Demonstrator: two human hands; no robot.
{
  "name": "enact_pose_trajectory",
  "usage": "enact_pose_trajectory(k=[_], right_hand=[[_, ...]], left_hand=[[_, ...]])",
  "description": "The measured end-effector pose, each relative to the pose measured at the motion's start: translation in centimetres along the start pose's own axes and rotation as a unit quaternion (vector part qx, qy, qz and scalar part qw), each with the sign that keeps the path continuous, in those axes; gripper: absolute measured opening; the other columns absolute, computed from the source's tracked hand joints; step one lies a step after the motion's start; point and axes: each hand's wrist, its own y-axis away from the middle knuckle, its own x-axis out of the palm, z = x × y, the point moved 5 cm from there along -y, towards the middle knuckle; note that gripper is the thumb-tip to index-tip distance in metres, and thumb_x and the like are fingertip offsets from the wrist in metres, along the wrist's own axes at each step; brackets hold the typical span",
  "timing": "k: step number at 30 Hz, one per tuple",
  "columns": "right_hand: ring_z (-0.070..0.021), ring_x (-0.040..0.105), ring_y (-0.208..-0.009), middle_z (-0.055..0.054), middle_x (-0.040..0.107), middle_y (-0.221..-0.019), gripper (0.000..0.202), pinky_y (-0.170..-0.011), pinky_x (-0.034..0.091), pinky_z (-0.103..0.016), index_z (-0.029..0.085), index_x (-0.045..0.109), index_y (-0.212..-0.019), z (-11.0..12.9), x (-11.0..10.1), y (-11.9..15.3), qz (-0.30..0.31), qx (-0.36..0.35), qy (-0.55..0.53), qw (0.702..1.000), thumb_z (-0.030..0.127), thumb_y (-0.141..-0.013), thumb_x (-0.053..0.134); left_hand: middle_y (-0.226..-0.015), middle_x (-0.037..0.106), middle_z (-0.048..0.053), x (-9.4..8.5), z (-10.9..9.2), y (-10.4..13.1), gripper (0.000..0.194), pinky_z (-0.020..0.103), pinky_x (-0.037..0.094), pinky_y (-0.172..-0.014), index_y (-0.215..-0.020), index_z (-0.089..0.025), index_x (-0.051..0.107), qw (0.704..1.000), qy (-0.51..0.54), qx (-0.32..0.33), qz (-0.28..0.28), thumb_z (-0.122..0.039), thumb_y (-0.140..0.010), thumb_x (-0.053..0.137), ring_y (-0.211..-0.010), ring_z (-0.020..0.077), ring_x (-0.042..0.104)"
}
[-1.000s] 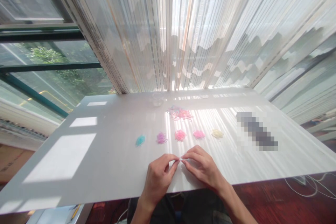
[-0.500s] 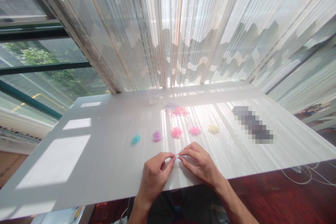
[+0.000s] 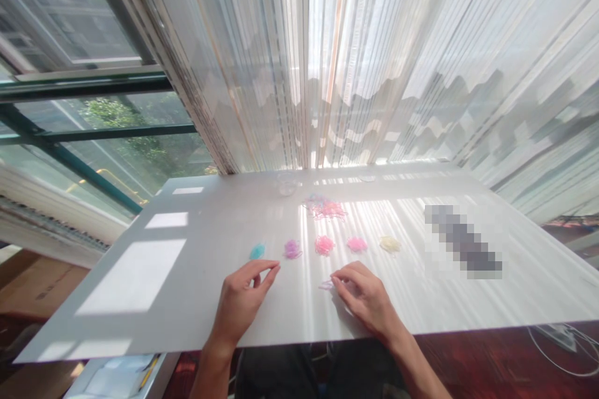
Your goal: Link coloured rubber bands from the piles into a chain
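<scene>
My left hand [image 3: 243, 299] is closed in a pinch just below the teal pile [image 3: 257, 252]; anything between its fingertips is too small to make out. Thumb and forefinger of my right hand [image 3: 360, 293] pinch some pale purple bands [image 3: 326, 285] at the table surface. Farther right in the same row lie a purple pile [image 3: 292, 249], a coral pink pile [image 3: 324, 245], a pink pile [image 3: 357, 244] and a pale yellow pile [image 3: 390, 244]. Behind them is a larger mixed pile [image 3: 326, 207] of thin bands.
On the white table [image 3: 210, 305], a clear round container [image 3: 287, 187] stands near the back edge, with a flat clear disc [image 3: 367, 178] to its right. A blurred dark object [image 3: 463, 240] lies at the right. Striped curtains [image 3: 318, 62] hang behind the table.
My hands, which met at the fingertips over a small pale item, have moved apart, the left one going left. Pale purple bands now show at my right fingertips. The camera view has shifted.
</scene>
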Motion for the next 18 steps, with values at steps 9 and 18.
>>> enact_pose_trajectory(k=[9, 18], right_hand=[[-0.0209, 0.066, -0.073, -0.005, 0.068, -0.079, 0.025, -0.067, 0.055, -0.033, 0.022, 0.069, -0.089, -0.1, 0.0, 0.0, -0.003, 0.007, 0.008, 1.000, 0.034, -0.104, 0.054], [-0.0206, 0.065, -0.072, -0.005, 0.067, -0.078, 0.024, -0.065, 0.054, -0.032, 0.022, 0.069, -0.089, -0.2, 0.0, 0.1, -0.008, 0.020, 0.015, 1.000, 0.033, -0.103, 0.054]], left_hand=[[-0.087, 0.081, 0.001, -3.0, 6.5, -1.3, 0.030, 0.025, 0.051, -0.059, -0.087, -0.026, 0.081, 0.985, -0.154, -0.075, -0.017, -0.049, -0.092, 0.062, -0.054, 0.0139, 0.058], [-0.094, 0.078, 0.003, -3.3, 5.6, 0.1, 0.025, 0.025, 0.050, -0.057, -0.099, -0.023, 0.077, 0.978, -0.189, -0.064, -0.056, -0.042, -0.093, 0.061, -0.052, 0.0135, 0.057]])
